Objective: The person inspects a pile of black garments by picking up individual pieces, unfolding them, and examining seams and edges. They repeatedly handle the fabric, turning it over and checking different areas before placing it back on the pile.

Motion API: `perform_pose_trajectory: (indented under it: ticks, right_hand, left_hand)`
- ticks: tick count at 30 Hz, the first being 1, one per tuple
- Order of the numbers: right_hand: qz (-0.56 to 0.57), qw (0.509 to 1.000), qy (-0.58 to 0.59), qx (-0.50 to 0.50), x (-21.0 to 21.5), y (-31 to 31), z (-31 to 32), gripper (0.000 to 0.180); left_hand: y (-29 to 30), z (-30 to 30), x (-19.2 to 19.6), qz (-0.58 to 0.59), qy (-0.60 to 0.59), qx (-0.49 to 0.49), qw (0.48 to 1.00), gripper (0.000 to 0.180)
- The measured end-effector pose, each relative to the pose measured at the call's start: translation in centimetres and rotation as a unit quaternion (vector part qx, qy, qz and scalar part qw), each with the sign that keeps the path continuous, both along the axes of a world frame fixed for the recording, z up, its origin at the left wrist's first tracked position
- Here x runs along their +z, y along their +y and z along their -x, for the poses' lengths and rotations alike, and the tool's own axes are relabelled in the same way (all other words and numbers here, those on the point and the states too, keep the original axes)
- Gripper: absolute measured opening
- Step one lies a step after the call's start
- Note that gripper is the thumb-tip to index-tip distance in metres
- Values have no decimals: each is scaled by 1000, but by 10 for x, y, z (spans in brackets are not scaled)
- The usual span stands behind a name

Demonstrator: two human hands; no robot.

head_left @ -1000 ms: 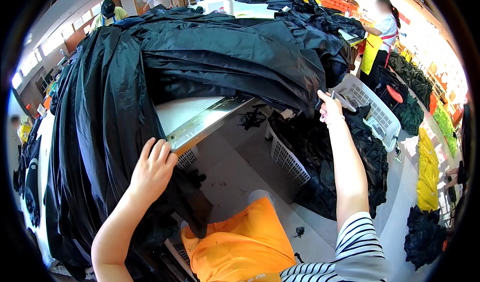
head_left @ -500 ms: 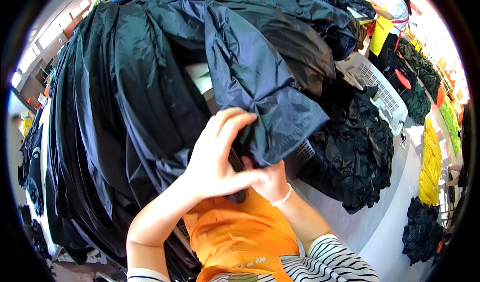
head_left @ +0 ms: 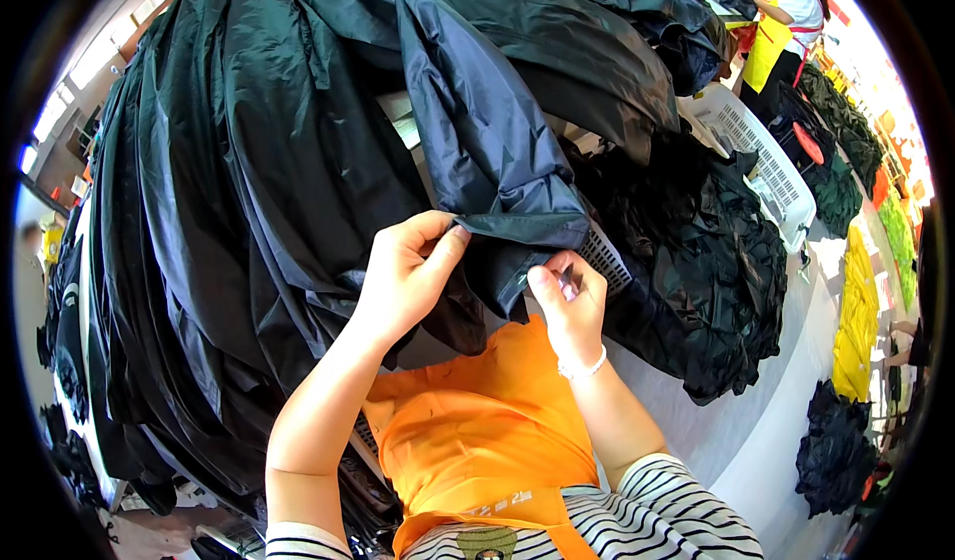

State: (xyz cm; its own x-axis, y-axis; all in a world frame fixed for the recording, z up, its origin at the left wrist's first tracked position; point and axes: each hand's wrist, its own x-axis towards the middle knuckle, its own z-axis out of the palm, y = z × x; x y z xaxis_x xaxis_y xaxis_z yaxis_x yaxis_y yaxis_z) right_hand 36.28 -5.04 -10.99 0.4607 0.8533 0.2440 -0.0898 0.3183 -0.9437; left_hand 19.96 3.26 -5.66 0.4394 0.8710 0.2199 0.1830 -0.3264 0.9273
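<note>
Navy fabric hangs down in front of the worker, its near end up between two bare hands. The left hand pinches the folded edge between thumb and fingers; the right hand grips the lower edge, just beside it, thumb pressed on top. Something small and dark shows in those right fingers, but I can't tell what. A white bracelet circles the right wrist, and an orange apron covers the worker's front. Just left, long black fabric drapes over the table in deep folds. To the right sits a crumpled black heap, with a pale slotted basket beyond it. Farther right lie yellow cloth and, nearer, a dark bundle. At the far right a co-worker stands by the dark material.
</note>
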Motion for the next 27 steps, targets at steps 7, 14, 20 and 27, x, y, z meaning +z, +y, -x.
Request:
perform_pose_trajectory:
  ticks: [7, 14, 20, 27]
  right_hand:
    - [75, 996, 45, 13, -15, -4, -7, 33]
    - [2, 996, -89, 25, -18, -13, 2, 31]
    - [-58, 979, -193, 35, -13, -22, 3, 20]
    - [-70, 973, -218, 34, -12, -26, 0, 21]
  left_hand:
    - [-1, -13, 5, -55, -6, 52, 997, 10]
    - [-22, -28, 6, -426, 93, -1, 900, 24]
    - [-12, -21, 3, -386, 92, -28, 918, 34]
    - [-12, -11, 9, -305, 42, -182, 934, 24]
